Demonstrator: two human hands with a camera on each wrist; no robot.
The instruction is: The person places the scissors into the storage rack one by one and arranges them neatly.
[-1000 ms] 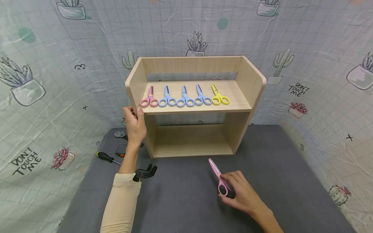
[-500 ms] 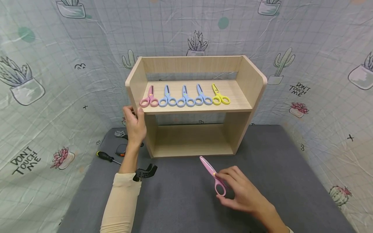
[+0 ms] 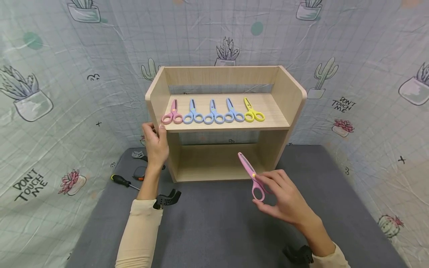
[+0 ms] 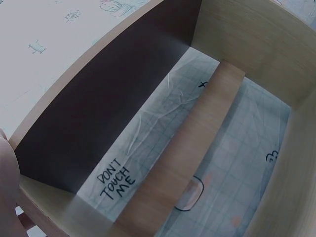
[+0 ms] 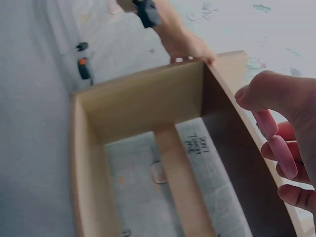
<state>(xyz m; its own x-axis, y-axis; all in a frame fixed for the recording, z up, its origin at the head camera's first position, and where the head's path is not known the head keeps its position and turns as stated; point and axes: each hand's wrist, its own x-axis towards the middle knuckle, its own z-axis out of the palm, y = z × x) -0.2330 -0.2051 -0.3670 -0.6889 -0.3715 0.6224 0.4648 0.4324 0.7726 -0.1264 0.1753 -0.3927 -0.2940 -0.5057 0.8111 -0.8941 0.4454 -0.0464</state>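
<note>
My right hand (image 3: 285, 195) holds pink scissors (image 3: 248, 167) by the handles, raised in front of the shelf's lower compartment with the blades pointing up and left. In the right wrist view the thumb and fingers are around the pink handles (image 5: 282, 155). My left hand (image 3: 156, 143) grips the left side of the wooden shelf (image 3: 218, 162) at the upper board's front corner. On that board lie, in a row from the left, pink scissors (image 3: 174, 109), three blue scissors (image 3: 192, 109) and yellow scissors (image 3: 248, 106), blades toward the back.
Left of the shelf, a screwdriver (image 3: 120, 180), an adjustable wrench (image 3: 138, 154) and a dark tool with an orange part (image 3: 139, 174) lie on the grey table (image 3: 207, 227). A cloth printed with cacti (image 3: 114, 44) surrounds the table.
My right hand has lifted the pink scissors up toward the shelf, after a small shift left. The left hand stays on the shelf's side.
</note>
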